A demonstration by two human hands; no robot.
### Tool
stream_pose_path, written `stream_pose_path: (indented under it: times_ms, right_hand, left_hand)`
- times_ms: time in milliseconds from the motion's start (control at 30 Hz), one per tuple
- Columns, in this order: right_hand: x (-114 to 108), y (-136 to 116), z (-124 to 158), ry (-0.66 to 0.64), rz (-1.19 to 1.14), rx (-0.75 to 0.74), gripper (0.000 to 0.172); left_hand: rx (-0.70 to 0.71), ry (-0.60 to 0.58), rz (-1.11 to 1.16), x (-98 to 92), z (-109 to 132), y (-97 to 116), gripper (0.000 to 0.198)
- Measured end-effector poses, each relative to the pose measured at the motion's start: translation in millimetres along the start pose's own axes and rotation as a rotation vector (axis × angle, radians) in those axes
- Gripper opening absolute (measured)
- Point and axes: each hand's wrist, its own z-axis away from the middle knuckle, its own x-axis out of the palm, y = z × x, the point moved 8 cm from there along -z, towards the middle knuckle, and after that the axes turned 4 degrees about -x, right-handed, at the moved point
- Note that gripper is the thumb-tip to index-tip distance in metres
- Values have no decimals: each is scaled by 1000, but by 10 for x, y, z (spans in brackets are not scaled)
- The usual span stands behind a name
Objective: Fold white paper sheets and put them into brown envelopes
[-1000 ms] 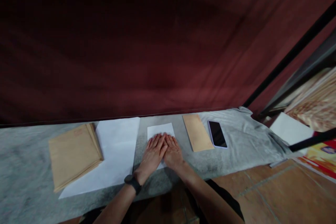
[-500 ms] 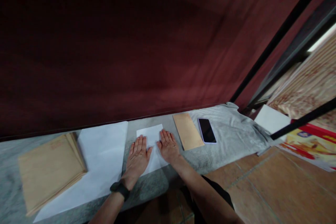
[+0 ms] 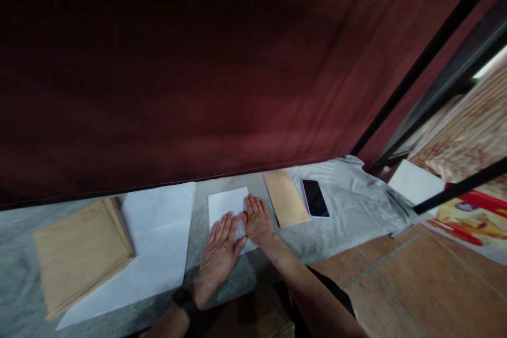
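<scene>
On the grey bench (image 3: 348, 206) before a dark red curtain (image 3: 198, 63), the left hand (image 3: 219, 247) and right hand (image 3: 258, 220) lie flat and fully open, gripping nothing, on the white paper (image 3: 225, 202); its near edge hides beneath them.

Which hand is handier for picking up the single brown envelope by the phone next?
Probably the right hand: it lies flat on the right edge of the folded white paper, close beside the brown envelope. The left hand rests farther away, at the paper's near left.
</scene>
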Motion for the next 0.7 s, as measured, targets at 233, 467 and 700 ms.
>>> stream_pose_path:
  times_ms: [233, 467, 700]
  right_hand:
    - [-21, -337, -44, -40, -90, -210, 52]
    - [74, -294, -92, -41, -70, -210, 51]
    - [39, -107, -131, 43, 0, -79, 54]
  left_hand:
    - [16, 24, -78, -9, 21, 31, 61]
    - [-67, 32, -73, 38, -53, -237, 57]
    - [-350, 77, -72, -23, -263, -596, 65]
